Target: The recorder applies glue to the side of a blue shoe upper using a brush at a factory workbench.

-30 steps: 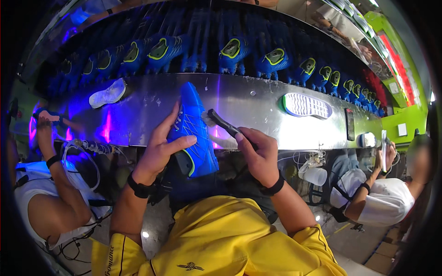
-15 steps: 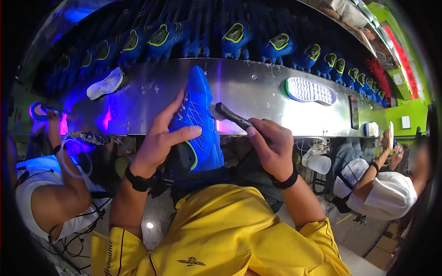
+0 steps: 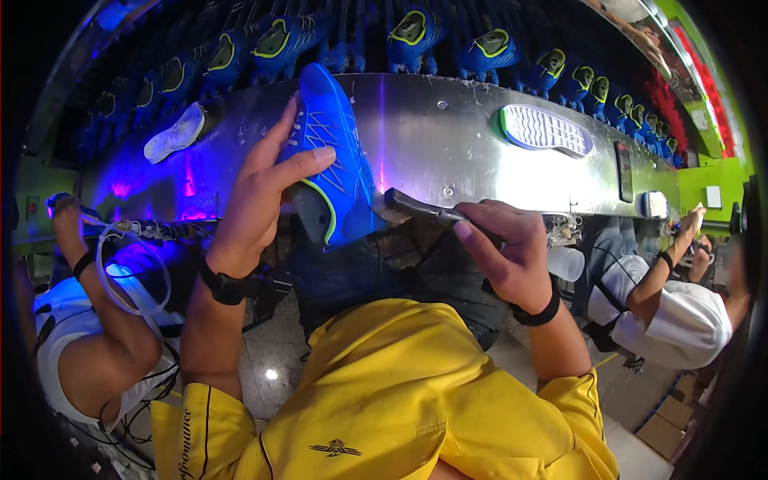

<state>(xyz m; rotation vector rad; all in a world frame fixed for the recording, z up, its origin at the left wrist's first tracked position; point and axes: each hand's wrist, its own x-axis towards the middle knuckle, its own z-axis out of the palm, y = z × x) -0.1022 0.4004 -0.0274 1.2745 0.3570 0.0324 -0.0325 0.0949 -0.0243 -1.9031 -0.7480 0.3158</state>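
Observation:
A blue shoe upper [image 3: 340, 160] with grey crossing lines and a lime-edged collar stands tilted in front of me, toe pointing away. Wrapped around its left side is my left hand [image 3: 260, 188], the thumb lying across the laces area and the fingers partly hidden behind the upper. My right hand [image 3: 512, 252] grips a dark-handled brush [image 3: 424, 210] between thumb and fingers. The brush's pale bristles meet the right lower edge of the upper near the heel; whether they press on it is hard to tell.
Behind the metal table [image 3: 432, 160], several blue uppers [image 3: 412, 36] stand in a row. On it lie a white sole [image 3: 548, 130], a whitish sole [image 3: 174, 134] and a dark flat object [image 3: 624, 172]. People in white sit left and right; a white cup [image 3: 566, 262] hangs near my right hand.
The upper has shifted left and its heel has turned to the right. The brush has moved from the upper's side toward its heel end. My right hand has moved right and slightly lower.

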